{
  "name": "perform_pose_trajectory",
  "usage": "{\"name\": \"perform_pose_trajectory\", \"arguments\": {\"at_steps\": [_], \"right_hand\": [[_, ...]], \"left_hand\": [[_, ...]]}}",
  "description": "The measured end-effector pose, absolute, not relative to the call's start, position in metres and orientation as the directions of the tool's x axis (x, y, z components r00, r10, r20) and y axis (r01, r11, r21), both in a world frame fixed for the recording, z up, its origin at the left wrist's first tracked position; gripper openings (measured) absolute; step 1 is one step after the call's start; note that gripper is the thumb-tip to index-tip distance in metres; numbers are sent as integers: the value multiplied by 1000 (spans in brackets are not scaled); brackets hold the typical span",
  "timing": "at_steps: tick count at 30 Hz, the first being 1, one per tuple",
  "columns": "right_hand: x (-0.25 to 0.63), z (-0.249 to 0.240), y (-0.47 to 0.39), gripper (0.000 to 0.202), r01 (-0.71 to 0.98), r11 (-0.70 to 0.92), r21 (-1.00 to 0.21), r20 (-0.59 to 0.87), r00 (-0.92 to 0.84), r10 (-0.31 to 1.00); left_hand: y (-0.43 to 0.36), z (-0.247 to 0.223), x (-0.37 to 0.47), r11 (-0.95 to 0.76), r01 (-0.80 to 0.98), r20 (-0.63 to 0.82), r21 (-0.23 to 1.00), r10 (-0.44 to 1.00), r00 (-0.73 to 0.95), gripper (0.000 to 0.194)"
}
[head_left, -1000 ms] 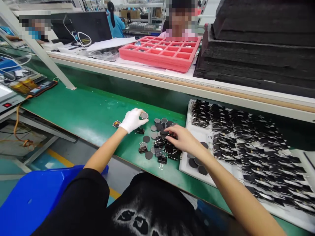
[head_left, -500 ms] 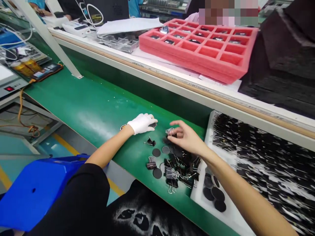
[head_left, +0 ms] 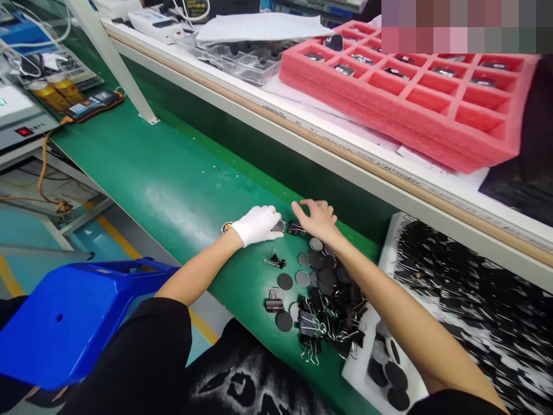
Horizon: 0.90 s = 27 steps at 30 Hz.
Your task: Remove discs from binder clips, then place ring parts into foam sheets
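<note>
My left hand (head_left: 260,225), in a white glove, holds a dark round disc (head_left: 279,225) by its edge just over the green table. To its right my bare right hand (head_left: 317,219) has its fingers apart, with a black binder clip (head_left: 296,229) on the table beside it. Another clip (head_left: 275,260) lies below the gloved hand. Several round discs (head_left: 326,280) are spread under my right forearm, and a heap of binder clips (head_left: 311,324) lies nearer the table's front edge.
A white foam tray (head_left: 358,374) at the right holds many clipped dark pieces and several discs. Behind a raised ledge (head_left: 268,118) sits a pink foam tray (head_left: 401,115) with compartments. A blue stool (head_left: 82,323) stands at lower left.
My right hand has moved up and left, away from the disc pile, and its fingers have opened. A binder clip now shows between the hands. The whole view has shifted slightly.
</note>
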State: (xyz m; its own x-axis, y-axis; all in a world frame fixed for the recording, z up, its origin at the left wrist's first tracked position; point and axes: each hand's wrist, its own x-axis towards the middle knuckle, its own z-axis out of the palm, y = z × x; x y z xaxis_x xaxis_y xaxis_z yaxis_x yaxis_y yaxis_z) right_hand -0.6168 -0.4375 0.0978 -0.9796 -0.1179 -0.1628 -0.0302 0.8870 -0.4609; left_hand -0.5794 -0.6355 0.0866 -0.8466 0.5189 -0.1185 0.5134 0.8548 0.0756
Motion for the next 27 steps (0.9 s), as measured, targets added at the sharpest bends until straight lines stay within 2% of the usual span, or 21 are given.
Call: {"name": "perform_pose_trajectory", "arguments": {"at_steps": [2,4,8,15,27], "right_hand": [[-625,98,-446,58,-90,854,-513,-75,-986,-149],[-632,93,-457,57,-80,848,-523,-42,-992,-119],[-636,72,-470,60,68,845,-530,-79,-996,30],[-635,58,-460,60,151,824,-546,-66,-988,137],[-635,54,-461,61,165,829,-534,-39,-985,171]], "left_hand": [[-635,85,-579,869,487,-111,89,495,-862,53],[-637,83,-579,872,475,-100,116,486,-868,52],[-642,83,-583,855,490,-112,173,511,-852,48],[-632,90,-597,826,527,-204,199,561,-802,43],[-623,90,-605,792,581,-222,185,610,-761,40]]}}
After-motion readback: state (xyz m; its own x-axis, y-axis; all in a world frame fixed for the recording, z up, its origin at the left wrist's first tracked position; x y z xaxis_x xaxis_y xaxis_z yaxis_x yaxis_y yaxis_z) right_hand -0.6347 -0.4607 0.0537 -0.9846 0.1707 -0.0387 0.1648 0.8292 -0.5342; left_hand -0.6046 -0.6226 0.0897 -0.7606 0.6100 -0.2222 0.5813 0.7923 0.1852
